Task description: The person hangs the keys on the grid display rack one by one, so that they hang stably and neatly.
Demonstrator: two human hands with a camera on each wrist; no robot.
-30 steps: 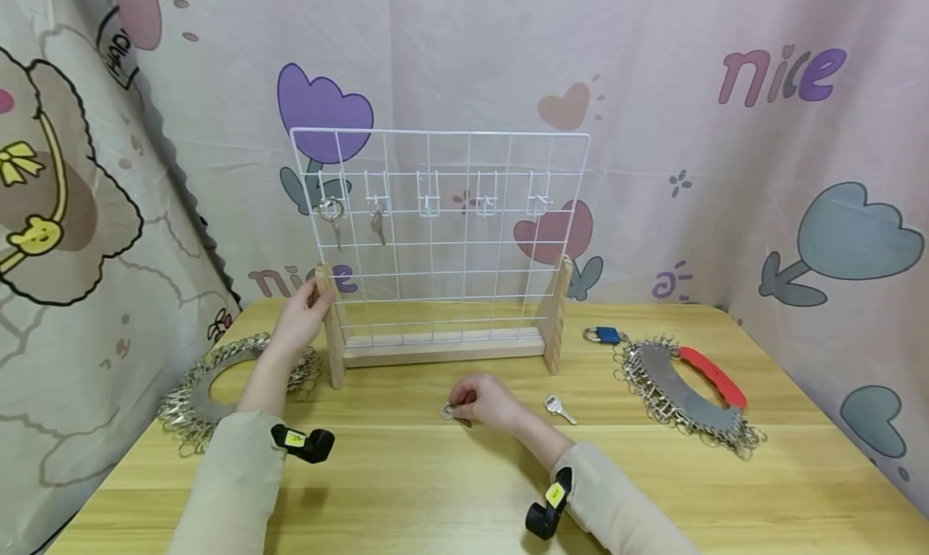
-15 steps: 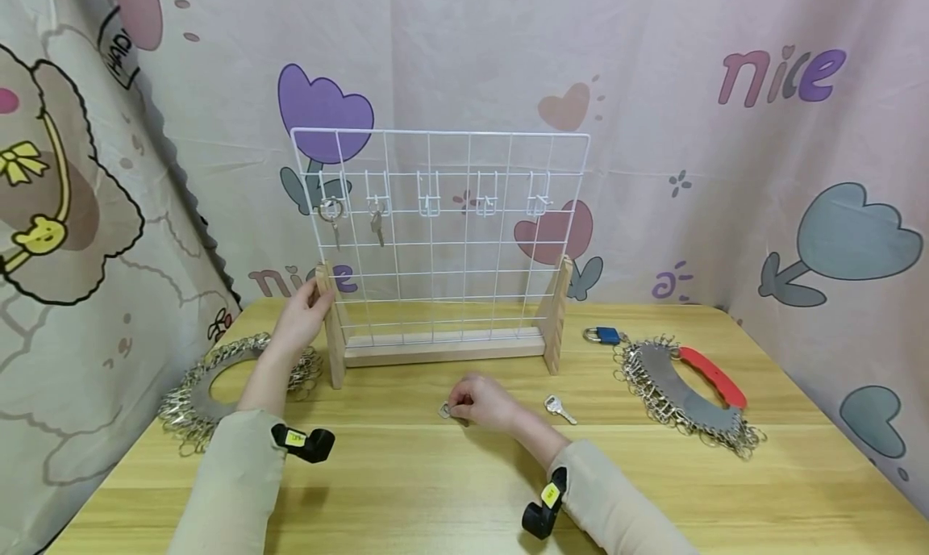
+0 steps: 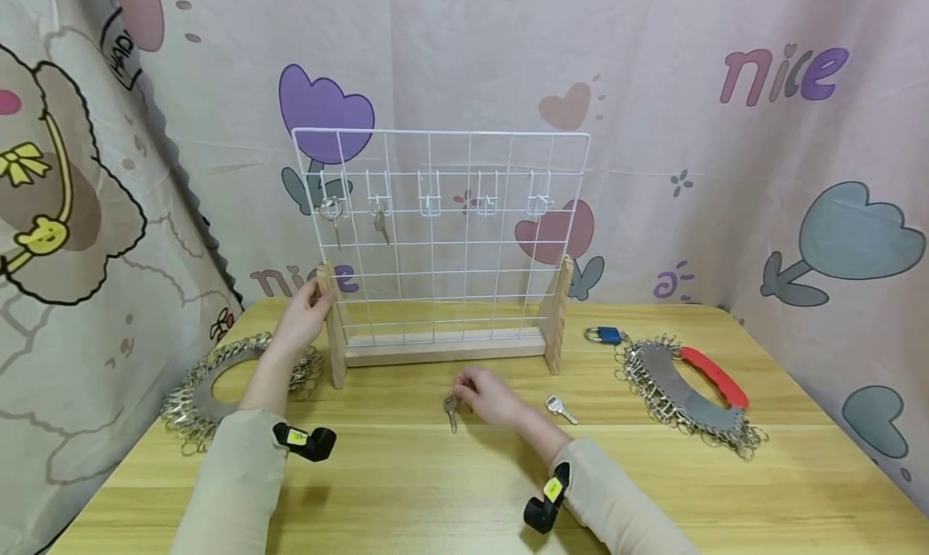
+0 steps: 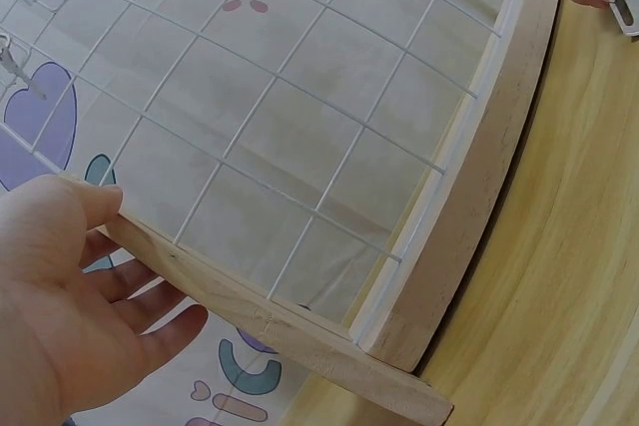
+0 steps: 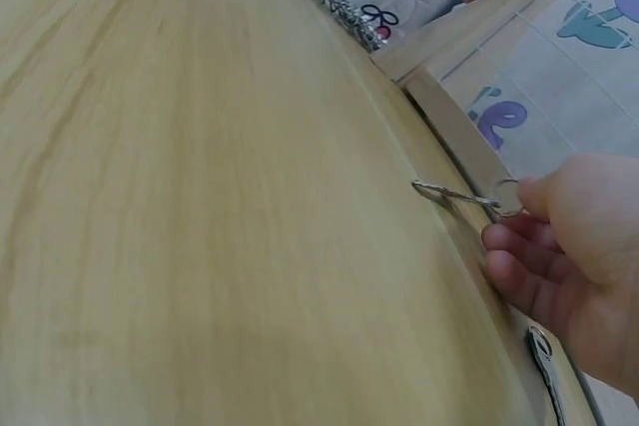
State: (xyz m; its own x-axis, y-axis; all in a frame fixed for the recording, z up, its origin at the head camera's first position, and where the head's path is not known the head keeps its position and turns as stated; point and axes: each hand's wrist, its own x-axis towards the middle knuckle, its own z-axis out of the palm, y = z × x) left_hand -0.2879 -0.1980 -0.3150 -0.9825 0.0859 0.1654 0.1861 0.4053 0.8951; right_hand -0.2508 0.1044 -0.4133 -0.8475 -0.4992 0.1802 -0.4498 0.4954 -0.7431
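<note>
My left hand [image 3: 301, 317] grips the left wooden post [image 4: 225, 291] of a white wire grid rack, its thumb on one side and its fingers on the other. Low over the table, my right hand [image 3: 488, 395] pinches a metal key ring [image 5: 507, 199] between thumb and fingers. From that ring a silver key [image 3: 452, 414] hangs tip-down in the head view; whether its tip touches the table I cannot tell. A second loose key [image 3: 557, 408] lies to the right of this hand. Two hooks at the grid's left carry a ringed key [image 3: 333, 210] and another key [image 3: 381, 223].
Several white hooks [image 3: 486, 206] run across the grid, which stands on a wooden base [image 3: 446, 348]. A blue padlock [image 3: 608, 335] and a crescent metal plate with many rings and a red handle [image 3: 714, 376] lie at right. Another ringed metal plate [image 3: 210, 390] lies at left.
My right hand has lifted the key by its ring; the key now hangs tip-down instead of lying partly under the fingers. The left hand stays on the post.
</note>
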